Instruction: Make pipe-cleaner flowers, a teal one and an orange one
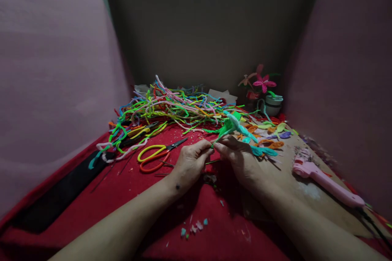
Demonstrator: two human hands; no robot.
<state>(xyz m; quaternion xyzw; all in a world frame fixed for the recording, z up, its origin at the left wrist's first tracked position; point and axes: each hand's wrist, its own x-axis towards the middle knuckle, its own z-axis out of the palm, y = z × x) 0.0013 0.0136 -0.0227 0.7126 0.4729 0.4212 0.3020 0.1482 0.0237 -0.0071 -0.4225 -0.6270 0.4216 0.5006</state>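
Over the middle of the red cloth, my left hand (190,160) and my right hand (237,157) meet with fingertips nearly touching. Between them they pinch the green stem of a pipe-cleaner flower (232,124), whose green and turquoise petals stick up beyond my right fingers. Both hands are closed; the exact spot they grip is partly hidden by the fingers. A thin dark green stem wire (216,162) shows just below the fingertips. Left of my left hand lie scissors (156,157) with one yellow and one orange handle, blades pointing away to the right.
A tangled heap of colourful pipe cleaners (171,106) spreads across the back. Yellow-handled pliers (137,132) and a black strip (61,191) lie left. At right, a pink glue gun (327,181) and loose petals (269,144) rest on a brown board (288,175). Behind stands a potted flower (265,84).
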